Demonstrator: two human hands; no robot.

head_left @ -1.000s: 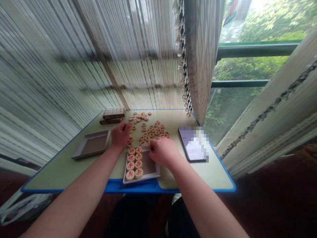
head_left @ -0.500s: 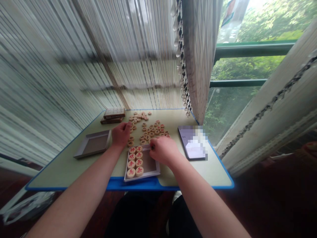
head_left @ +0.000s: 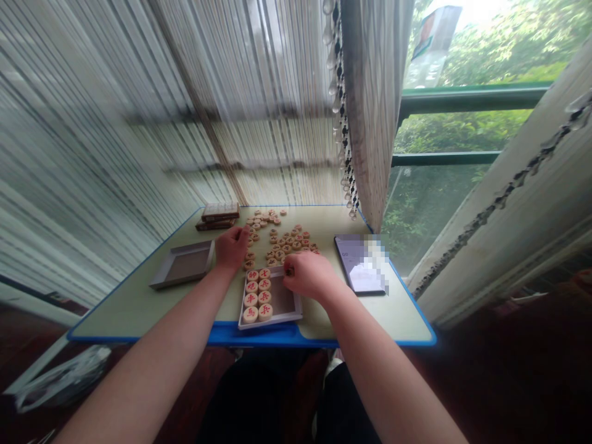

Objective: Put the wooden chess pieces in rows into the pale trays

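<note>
A shallow box tray (head_left: 271, 323) lies near the table's front edge, with two columns of round wooden Chinese chess pieces (head_left: 264, 297) in its left part, red characters up. Over the tray's far right corner is my right hand (head_left: 309, 272), its fingers pinched on a Chinese chess piece (head_left: 289, 271) of which only a small dark part shows. My left hand (head_left: 232, 246) is closed beside the loose pieces left of the middle; its fingertips hide whatever they hold. Many more loose pieces (head_left: 287, 242) with mostly dark characters lie spread beyond the tray.
An empty box lid (head_left: 182, 264) lies on the left of the table (head_left: 383, 324). Two stacked brown boxes (head_left: 220, 213) are at the far left corner. A phone or tablet (head_left: 358, 265), partly pixelated, rests on the right. String curtains (head_left: 259, 135) hang right behind the table.
The view has shifted slightly, so the table sits a little higher and further right. Both hands keep nearly the same places relative to the tray and pieces.
</note>
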